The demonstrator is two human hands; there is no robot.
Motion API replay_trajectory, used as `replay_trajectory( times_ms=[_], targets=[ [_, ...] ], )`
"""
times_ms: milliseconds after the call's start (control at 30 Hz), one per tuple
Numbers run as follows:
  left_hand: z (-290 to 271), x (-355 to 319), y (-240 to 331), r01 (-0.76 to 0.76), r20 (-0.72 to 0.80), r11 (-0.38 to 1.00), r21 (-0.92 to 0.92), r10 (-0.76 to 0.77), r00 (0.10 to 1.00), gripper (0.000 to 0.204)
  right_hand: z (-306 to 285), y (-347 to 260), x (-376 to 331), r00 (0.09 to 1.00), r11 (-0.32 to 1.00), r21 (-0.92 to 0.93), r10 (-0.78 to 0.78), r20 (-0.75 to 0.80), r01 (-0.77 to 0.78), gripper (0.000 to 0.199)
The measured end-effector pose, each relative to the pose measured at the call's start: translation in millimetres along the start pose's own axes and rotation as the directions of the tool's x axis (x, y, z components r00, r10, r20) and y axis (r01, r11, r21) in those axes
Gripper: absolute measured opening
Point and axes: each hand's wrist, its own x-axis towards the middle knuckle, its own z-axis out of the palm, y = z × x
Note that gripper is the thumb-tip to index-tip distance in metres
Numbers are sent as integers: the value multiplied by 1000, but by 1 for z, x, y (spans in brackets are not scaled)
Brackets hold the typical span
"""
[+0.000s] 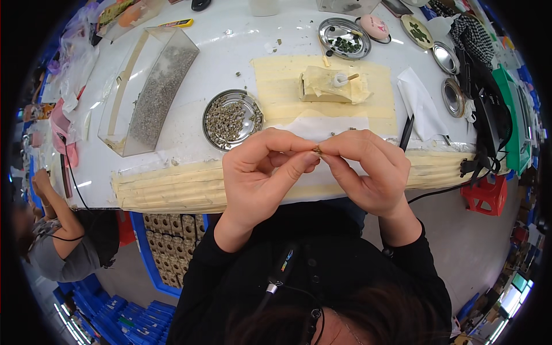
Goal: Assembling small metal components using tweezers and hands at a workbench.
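Both my hands meet over the near edge of the white table. My left hand (267, 175) and my right hand (368, 167) each pinch with thumb and forefinger at a tiny brownish piece (317, 150) between them. It is too small to tell its kind. Just beyond my left hand stands a round metal dish (257, 109) holding many small grey-brown pieces (226, 119). Past my fingertips a tape-wrapped block (322, 86) rests on a mat of cream tape (276, 75), with a small white pot (340, 80) and a stick on it.
Left, a clear box (123, 86) holds many tiny grey pieces. At the back right are a metal plate (326, 43) with dark green bits, a pink round object (374, 26) and metal lids (446, 57). White paper (418, 103) lies right. Another person (63, 247) sits at far left.
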Motion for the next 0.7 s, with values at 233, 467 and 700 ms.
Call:
replay_trajectory(
  times_ms=[233,467,700],
  targets=[
    [-4,-1,-1,44,31,992,-122,-41,999,14,1,0,1,999,999,-12,-32,-6,32,19],
    [-5,-1,-2,57,43,992,-111,-53,998,13,3,0,0,999,997,-64,-42,25,43,16],
    [-1,-1,0,58,16,997,-52,-57,998,12,4,1,-1,997,996,-57,-64,33,65,21]
  ],
)
